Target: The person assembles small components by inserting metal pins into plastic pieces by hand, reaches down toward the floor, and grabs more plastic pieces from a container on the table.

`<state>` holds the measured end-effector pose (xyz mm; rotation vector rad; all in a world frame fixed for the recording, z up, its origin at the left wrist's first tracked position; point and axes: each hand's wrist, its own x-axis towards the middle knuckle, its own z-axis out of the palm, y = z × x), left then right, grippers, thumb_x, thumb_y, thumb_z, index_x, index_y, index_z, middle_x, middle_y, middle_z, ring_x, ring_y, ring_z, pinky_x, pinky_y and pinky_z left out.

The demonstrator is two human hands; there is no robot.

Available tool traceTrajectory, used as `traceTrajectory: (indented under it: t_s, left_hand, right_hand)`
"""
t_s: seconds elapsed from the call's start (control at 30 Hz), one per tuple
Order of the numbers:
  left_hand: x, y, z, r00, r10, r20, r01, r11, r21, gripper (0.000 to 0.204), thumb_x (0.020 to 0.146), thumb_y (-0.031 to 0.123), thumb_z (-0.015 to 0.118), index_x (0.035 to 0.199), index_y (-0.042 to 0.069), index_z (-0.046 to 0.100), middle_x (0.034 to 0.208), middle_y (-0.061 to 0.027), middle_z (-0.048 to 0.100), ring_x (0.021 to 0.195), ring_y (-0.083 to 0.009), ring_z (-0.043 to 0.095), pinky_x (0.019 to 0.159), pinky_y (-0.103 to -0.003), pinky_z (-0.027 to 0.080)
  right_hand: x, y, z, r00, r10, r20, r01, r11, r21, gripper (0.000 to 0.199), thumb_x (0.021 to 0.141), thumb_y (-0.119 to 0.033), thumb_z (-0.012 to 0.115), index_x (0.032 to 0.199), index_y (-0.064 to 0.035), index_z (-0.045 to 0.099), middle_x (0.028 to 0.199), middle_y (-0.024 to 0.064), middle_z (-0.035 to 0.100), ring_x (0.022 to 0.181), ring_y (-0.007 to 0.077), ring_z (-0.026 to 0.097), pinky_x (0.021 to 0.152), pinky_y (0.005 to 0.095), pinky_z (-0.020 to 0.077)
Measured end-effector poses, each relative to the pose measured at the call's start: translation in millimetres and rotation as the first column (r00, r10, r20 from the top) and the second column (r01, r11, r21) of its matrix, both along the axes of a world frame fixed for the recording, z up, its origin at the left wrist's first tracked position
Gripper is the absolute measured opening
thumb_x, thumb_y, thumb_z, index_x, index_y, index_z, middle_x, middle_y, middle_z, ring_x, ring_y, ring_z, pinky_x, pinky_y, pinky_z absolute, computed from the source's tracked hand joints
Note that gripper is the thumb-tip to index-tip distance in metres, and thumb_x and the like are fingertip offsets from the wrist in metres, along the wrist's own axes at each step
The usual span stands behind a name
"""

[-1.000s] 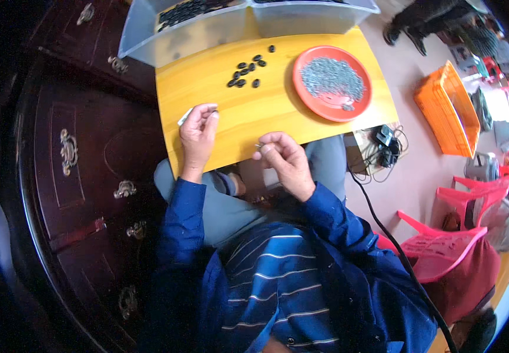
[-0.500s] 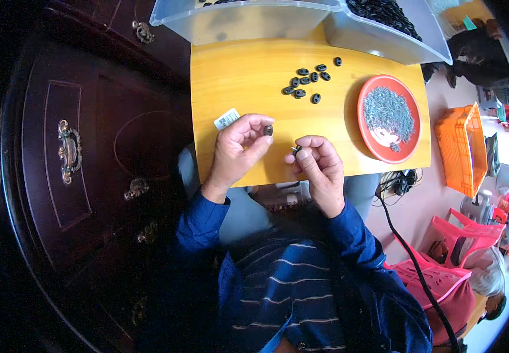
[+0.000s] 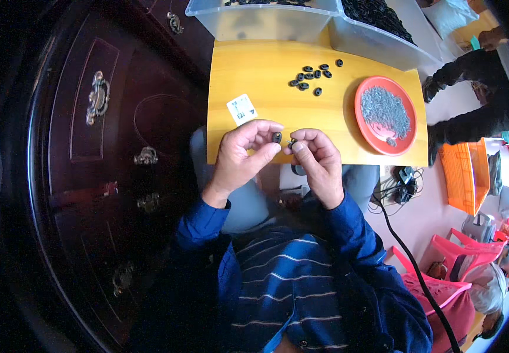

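Left hand: the left hand, at the centre of the frame, pinches a black oval piece between thumb and index finger, the other fingers curled
Right hand: the right hand, just right of centre, pinches a small metallic bit between thumb and fingertips; most of it is hidden by the fingers, so its shape cannot be told
Gap: the two held things are near each other, mid-frame, above the front edge of the yellow table; whether they touch is too small to tell
Loose pieces: a scatter of black oval pieces lies in the upper middle of the frame, some touching
Card: a white card with dark print lies just above the left hand
Red dish: the red dish, right of centre, holds a heap of small grey metal parts
Bins: two translucent bins, left one and right one, at the top edge, with black pieces inside
Right side: an orange crate stands on the floor
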<state>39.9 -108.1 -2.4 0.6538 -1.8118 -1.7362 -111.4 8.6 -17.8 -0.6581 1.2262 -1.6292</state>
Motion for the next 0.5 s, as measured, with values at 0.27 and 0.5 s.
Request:
traceTrajectory:
  t_s: [0.27,0.5]
  left_hand:
    - [16.2,30.3,15.3,0.997,-0.078,0.021,0.079,0.996,-0.039,0.031,0.091,-0.003,0.065,0.121,-0.003,0.062,0.1,-0.0028,0.065,0.088,-0.0081,0.064,0.08,-0.023,0.054]
    - [23.4,40.6,21.7,0.999,-0.023,-0.023,0.02,0.995,-0.1,0.027,0.086,-0.004,0.069,0.113,0.001,0.068,0.089,0.0,0.066,0.077,-0.0041,0.062,0.069,-0.02,0.051]
  right_hand:
    - [18.0,35.1,5.2,0.998,0.002,-0.062,-0.005,0.999,-0.043,0.015,0.099,-0.004,0.061,0.113,0.0014,0.063,0.097,0.0026,0.069,0.09,0.0084,0.064,0.082,0.0237,0.052]
    - [27.6,45.1,22.7,0.996,0.017,-0.089,-0.025,0.996,-0.084,0.013,0.099,-0.004,0.06,0.111,0.0016,0.063,0.096,0.0022,0.069,0.088,0.007,0.062,0.081,0.0241,0.0512]
